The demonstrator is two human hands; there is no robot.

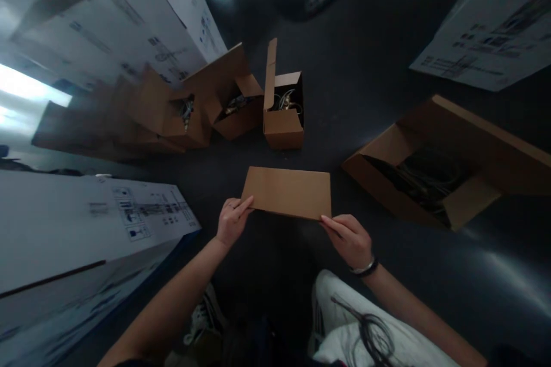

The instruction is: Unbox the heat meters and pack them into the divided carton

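Note:
A plain brown cardboard box [287, 192], its top face closed and smooth, is held level above the dark floor between my two hands. My left hand [232, 219] pinches its near left corner, thumb lying along the edge. At the near right corner, my right hand [348, 236] grips it between thumb and fingers; a dark band circles that wrist. How deep the box is cannot be made out from above. A coil of thin dark cable [376, 335] lies on my white-clothed right leg [340, 304], below the right hand.
Beyond the held box stand open cartons: a small carton [283, 139] with cables, another carton [239, 123] beside it, and one farther left [193, 129]. A larger open carton [387, 195] with cables sits right. White printed boxes flank the left [150, 212] and upper right [469, 51].

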